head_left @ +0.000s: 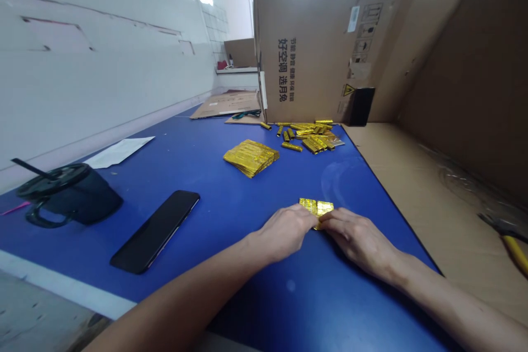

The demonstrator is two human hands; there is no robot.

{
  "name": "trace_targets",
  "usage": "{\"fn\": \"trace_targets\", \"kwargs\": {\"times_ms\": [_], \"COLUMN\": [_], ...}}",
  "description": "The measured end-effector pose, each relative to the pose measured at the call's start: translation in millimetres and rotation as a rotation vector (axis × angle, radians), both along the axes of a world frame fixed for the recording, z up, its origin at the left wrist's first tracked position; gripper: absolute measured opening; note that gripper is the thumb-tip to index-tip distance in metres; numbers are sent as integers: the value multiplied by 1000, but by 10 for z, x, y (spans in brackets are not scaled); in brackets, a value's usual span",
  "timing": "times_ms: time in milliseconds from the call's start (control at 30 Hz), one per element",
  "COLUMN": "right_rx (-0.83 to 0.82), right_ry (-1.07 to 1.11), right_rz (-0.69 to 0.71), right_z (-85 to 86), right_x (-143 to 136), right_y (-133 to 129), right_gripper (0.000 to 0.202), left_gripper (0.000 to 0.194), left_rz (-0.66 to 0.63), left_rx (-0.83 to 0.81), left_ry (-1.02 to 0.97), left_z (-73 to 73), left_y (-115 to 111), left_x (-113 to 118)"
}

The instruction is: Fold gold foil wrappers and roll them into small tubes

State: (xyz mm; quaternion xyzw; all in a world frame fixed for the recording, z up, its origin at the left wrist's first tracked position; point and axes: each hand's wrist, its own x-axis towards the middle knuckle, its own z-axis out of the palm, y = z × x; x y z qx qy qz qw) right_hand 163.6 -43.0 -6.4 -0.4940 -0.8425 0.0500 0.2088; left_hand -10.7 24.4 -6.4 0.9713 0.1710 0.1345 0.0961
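Note:
A small gold foil piece (315, 207) lies on the blue table (231, 212), with a line across its middle. My left hand (289, 228) presses on its left part with fingers together. From the right, my right hand (357, 236) has its fingers closed at the near right edge of the same piece. The fingertips of both hands nearly meet and cover the near edge. Beyond them sits a fanned stack of gold foil sheets (251, 157). Farther back on the right is a pile of narrow gold rolled pieces (315, 142).
A black phone (155, 231) and a dark lidded mug (82, 192) with a straw stand left, near a white paper (121, 152). Tall cardboard (317, 60) rises behind. Pliers (509, 239) with yellow handles lie on cardboard at right.

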Motion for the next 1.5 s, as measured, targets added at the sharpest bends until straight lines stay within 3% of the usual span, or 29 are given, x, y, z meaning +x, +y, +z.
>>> {"fn": "trace_targets", "kwargs": {"times_ms": [433,800,1167,1500], "right_rx": [-4,-60,-125,-157], "right_ry": [22,33,64,196], "right_rz": [23,50,-84,-108], "right_z": [-10,63,21,58], "right_x": [23,72,278,143], "right_y": [-3,12,213,165], "right_gripper": [25,25,27,43], "left_gripper": [23,22,22,22], "left_rz": [-13,-90,-82,-58], "left_rx": [-60,81,120,148], "left_ry": [8,57,95,125], "left_z": [-17,-28,-13,9], "left_y": [-24,-48,-53,-74], "left_x": [14,39,53,48]}}
